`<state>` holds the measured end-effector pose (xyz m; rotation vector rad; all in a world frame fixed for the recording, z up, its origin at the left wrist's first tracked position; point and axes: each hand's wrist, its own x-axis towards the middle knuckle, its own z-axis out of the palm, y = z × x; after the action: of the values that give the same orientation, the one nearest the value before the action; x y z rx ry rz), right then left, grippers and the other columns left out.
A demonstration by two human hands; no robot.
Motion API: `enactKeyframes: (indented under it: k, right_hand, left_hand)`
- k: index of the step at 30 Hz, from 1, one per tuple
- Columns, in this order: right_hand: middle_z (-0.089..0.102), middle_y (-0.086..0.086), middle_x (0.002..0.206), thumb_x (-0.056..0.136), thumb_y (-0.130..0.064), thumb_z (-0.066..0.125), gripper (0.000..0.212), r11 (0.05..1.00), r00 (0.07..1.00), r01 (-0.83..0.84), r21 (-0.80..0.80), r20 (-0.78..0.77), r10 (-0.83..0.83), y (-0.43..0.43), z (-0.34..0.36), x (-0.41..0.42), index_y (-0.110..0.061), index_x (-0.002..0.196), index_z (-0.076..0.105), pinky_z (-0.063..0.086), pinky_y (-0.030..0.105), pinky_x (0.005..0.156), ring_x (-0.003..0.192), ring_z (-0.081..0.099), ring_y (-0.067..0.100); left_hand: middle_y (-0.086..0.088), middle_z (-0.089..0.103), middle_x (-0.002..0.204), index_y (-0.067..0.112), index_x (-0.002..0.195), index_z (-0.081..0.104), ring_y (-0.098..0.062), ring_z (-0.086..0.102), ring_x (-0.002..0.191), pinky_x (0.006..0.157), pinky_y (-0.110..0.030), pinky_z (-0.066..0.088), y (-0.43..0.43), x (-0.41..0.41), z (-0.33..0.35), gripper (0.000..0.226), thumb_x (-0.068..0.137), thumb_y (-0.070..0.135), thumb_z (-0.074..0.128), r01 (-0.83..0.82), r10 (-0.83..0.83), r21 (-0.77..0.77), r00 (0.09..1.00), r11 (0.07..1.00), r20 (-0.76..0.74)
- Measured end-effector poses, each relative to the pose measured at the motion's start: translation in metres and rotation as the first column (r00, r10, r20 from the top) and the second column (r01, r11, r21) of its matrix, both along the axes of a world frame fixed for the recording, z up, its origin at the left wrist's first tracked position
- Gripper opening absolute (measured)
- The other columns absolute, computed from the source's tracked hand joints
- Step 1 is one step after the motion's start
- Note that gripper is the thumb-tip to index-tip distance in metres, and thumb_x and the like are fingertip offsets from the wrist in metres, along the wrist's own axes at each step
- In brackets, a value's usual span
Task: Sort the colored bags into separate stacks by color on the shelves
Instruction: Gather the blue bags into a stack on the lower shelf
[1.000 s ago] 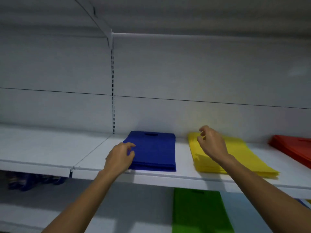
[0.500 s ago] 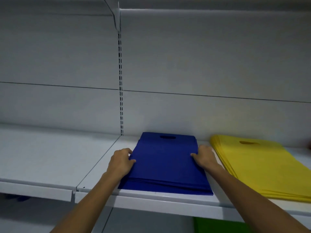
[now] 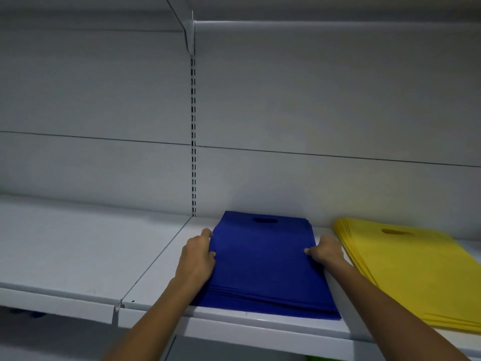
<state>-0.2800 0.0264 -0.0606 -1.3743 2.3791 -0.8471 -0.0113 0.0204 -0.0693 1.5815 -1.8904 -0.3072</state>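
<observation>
gripping the stack of flat blue fabric bags [image 3: 263, 264] from both sides, the person's two bare hands sit at its long edges, about midway along. the left hand [image 3: 197, 256] curls against the stack's left edge, with the thumb lying on the top bag and one finger pointing along the edge toward the back. the right hand [image 3: 325, 252] mirrors it on the right edge, with the thumb pressed on top. its other fingers are tucked down beside the pile, where they are hidden. both forearms reach in from the bottom of the view, over the shelf's front lip.

the blue stack lies flat on the white metal shelf [image 3: 161, 277], in the bay just right of the slotted white upright [image 3: 193, 126]. its far end, with the cut-out handle slot, is close to the pale grey back panel [image 3: 312, 100], and its near end is close to the front lip. the lower bags fan out a little at the near end, so the layers show as thin lines.

just to the right, on the same shelf, lies a stack of flat yellow fabric bags [image 3: 406, 272]. it is angled slightly, with its handle slot also toward the back. the right hand and wrist sit in the gap between the two stacks; i cannot tell whether the wrist touches the yellow one. a white bracket [image 3: 188, 35] at the top of the upright carries a higher shelf.
</observation>
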Motion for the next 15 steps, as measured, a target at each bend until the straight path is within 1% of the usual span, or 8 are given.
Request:
enactKeyframes:
  k: [2,4,6,8,9,11,13,15]
  right_hand:
    - [0.049,0.009,0.083,0.086,-0.015,0.063,0.026,1.000,0.999,-0.004,0.008,0.035,0.004,0.001,0.001,-0.006,-0.007,0.070,0.044,0.034,0.024,0.052,0.076,0.048,0.019]
    - [0.050,0.007,0.077,0.086,-0.010,0.060,0.027,1.000,1.000,-0.004,-0.023,0.022,0.004,0.003,0.002,-0.012,-0.008,0.065,0.043,0.033,0.023,0.048,0.068,0.048,0.017]
    - [0.046,0.003,0.064,0.084,-0.002,0.055,0.032,0.995,0.999,-0.029,-0.097,-0.042,0.025,0.005,0.002,-0.014,-0.010,0.058,0.039,0.032,0.026,0.047,0.061,0.047,0.017]
    - [0.050,0.004,0.067,0.083,0.004,0.049,0.021,0.978,0.992,-0.081,-0.193,-0.109,0.060,0.008,0.009,-0.008,-0.006,0.065,0.044,0.033,0.029,0.056,0.069,0.049,0.021]
    - [0.055,0.007,0.076,0.083,0.005,0.047,0.011,0.971,0.986,-0.112,-0.210,-0.143,0.083,0.012,0.013,-0.003,-0.003,0.077,0.050,0.034,0.028,0.059,0.073,0.049,0.022]
    - [0.061,0.016,0.098,0.082,0.007,0.046,0.030,0.953,0.974,-0.166,-0.253,-0.192,0.119,0.018,0.020,0.001,0.000,0.111,0.050,0.035,0.028,0.061,0.081,0.055,0.029]
    - [0.060,0.017,0.113,0.081,0.008,0.045,0.053,0.938,0.957,-0.191,-0.289,-0.266,0.113,0.026,0.026,-0.004,-0.006,0.133,0.041,0.039,0.032,0.066,0.095,0.057,0.033]
    - [0.056,0.016,0.127,0.082,0.006,0.045,0.055,0.933,0.952,-0.149,-0.326,-0.304,0.046,0.040,0.034,-0.016,-0.007,0.136,0.043,0.043,0.034,0.082,0.112,0.054,0.032]
  left_hand:
    - [-0.007,0.060,0.112,0.014,0.125,0.049,-0.020,0.057,0.098,0.081,-0.024,0.046,0.001,-0.005,-0.002,0.038,0.088,0.003,0.049,0.056,-0.057,0.020,0.997,0.998,0.052]
    - [-0.002,0.056,0.124,0.019,0.126,0.052,-0.019,0.054,0.111,0.090,-0.023,0.042,0.000,-0.009,-0.003,0.041,0.088,0.004,0.047,0.077,-0.083,0.102,0.995,0.992,0.063]
    - [0.011,0.056,0.102,0.031,0.099,0.056,-0.017,0.054,0.101,0.081,-0.023,0.041,-0.001,-0.012,-0.005,0.032,0.087,0.003,0.046,0.112,-0.120,0.120,0.991,0.986,0.066]
    - [0.019,0.035,0.074,0.037,0.068,0.028,-0.013,0.043,0.086,0.069,-0.019,0.034,-0.001,-0.015,0.003,0.042,0.085,0.003,0.045,0.111,-0.117,0.105,0.992,0.988,0.055]
    - [0.019,0.027,0.070,0.035,0.066,0.018,-0.012,0.040,0.084,0.065,-0.018,0.032,0.001,-0.016,0.006,0.046,0.085,0.002,0.044,0.104,-0.112,0.108,0.992,0.989,0.063]
    - [0.019,0.028,0.070,0.035,0.066,0.018,-0.013,0.041,0.083,0.065,-0.018,0.032,0.007,-0.018,0.014,0.045,0.084,0.003,0.044,0.108,-0.113,0.082,0.992,0.991,0.061]
    - [0.014,0.048,0.083,0.034,0.079,0.046,-0.018,0.051,0.093,0.073,-0.021,0.035,0.014,-0.021,0.023,0.030,0.085,0.004,0.045,0.131,-0.132,0.036,0.991,0.991,0.027]
    - [0.001,0.056,0.121,0.018,0.123,0.054,-0.020,0.050,0.115,0.088,-0.022,0.037,0.023,-0.028,0.034,0.038,0.087,0.009,0.048,0.145,-0.145,-0.004,0.989,0.989,0.020]
